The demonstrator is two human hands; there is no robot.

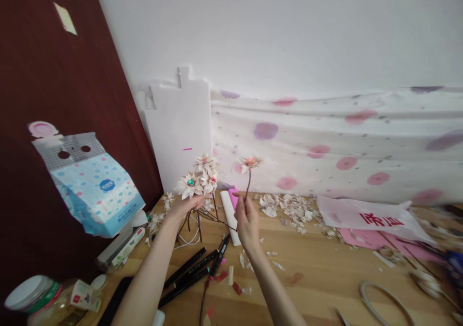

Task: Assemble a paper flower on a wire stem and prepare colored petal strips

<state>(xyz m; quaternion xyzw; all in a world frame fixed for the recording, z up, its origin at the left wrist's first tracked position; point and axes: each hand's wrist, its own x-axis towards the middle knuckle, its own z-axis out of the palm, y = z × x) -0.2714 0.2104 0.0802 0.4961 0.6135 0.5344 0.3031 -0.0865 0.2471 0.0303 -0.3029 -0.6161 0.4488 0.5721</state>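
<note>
My right hand pinches the dark thin stem of a single handmade flower, which stands upright with pale pointed petals and an orange centre. On the left, a bunch of similar flowers with teal, pink and orange centres rises above my left hand. The fingers of that hand are closed around the bunch just below the blooms, partly hidden by petals. Dark stems spread downward from it, and one reaches across toward my right hand. The two hands are apart, both above the wooden table.
Black markers lie in front of me. Loose petals are heaped toward the back, beside a white plastic bag with red print. A white foam board leans on the wall. A jar stands at lower left.
</note>
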